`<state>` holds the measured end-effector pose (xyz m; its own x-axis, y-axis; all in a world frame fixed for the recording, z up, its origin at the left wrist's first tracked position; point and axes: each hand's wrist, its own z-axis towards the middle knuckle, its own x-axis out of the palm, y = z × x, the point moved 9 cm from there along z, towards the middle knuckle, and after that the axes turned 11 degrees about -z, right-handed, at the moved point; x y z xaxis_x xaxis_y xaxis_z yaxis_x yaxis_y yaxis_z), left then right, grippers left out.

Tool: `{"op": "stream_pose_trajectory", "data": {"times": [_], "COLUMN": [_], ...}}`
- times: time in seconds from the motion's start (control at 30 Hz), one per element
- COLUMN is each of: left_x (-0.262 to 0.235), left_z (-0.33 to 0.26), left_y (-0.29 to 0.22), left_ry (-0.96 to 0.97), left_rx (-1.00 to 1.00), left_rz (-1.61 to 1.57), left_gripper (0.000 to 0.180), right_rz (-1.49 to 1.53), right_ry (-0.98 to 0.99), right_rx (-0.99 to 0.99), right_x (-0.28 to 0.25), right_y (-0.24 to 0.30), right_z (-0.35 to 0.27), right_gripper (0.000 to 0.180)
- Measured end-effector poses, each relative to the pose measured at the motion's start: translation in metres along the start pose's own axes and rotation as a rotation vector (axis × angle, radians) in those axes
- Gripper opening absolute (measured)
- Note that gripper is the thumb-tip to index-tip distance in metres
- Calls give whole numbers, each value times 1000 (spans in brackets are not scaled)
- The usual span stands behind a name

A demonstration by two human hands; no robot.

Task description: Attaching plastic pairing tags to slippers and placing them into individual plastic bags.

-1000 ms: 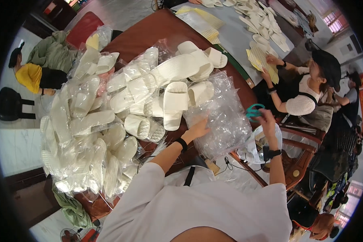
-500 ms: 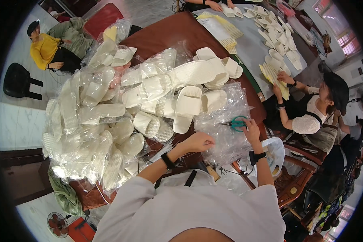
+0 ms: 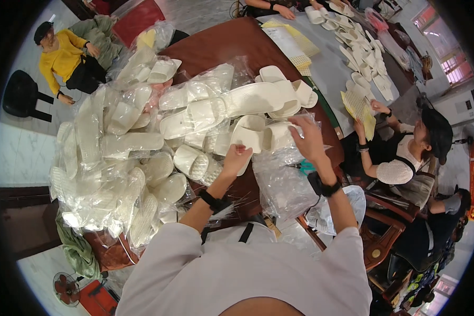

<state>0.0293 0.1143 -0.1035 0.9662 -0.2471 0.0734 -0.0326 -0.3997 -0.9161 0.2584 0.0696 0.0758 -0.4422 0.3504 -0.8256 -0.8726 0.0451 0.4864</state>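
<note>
My left hand [image 3: 238, 158] is at the lower part of a white slipper [image 3: 246, 134], its fingers curled together; whether they grip the slipper's edge or something thin is hidden. My right hand [image 3: 309, 139], fingers spread and empty, reaches over the right end of another white slipper [image 3: 280, 135] that lies beside the first. Teal-handled scissors [image 3: 305, 167] rest below the right wrist on a stack of clear plastic bags [image 3: 282, 187], partly covered by my forearm. Left of my hands, a large heap of bagged white slippers [image 3: 121, 179] covers the table.
More loose slippers [image 3: 255, 99] lie farther back on the brown table [image 3: 210, 42]. On a grey table [image 3: 326, 79] are white slippers [image 3: 361, 50] and yellow sheets [image 3: 295, 39]. A co-worker [image 3: 400, 142] sits at right holding a yellow sheet. Another person [image 3: 71, 55] is at far left.
The scissors have left my right hand and now lie on the plastic bags. Both hands have moved away from me toward the loose slippers, the left one also leftward.
</note>
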Motion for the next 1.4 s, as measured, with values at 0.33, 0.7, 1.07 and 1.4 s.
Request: {"op": "stream_pose_trajectory", "data": {"times": [0.33,0.7,1.07,1.4], "left_x": [4,-18,-138,-168], "left_z": [7,-49,-172,-168], "left_y": [41,-38,-12,123], "left_ry": [-196,-48,-291,-456], "left_rx": [-378,-397,-500,-350], "left_rz": [-805,-1252,-1396,-1365], "left_gripper": [15,18,11,17], "right_rz": [-456,-173,-84,-161], "right_ry": [459,-150,532,729], "right_rx": [264,-14,-366,-340], "right_x": [135,36,98,241], "right_y": [-81,30,165,147], "right_z": [4,33,-42,-127], "right_gripper": [73,68,74,77]}}
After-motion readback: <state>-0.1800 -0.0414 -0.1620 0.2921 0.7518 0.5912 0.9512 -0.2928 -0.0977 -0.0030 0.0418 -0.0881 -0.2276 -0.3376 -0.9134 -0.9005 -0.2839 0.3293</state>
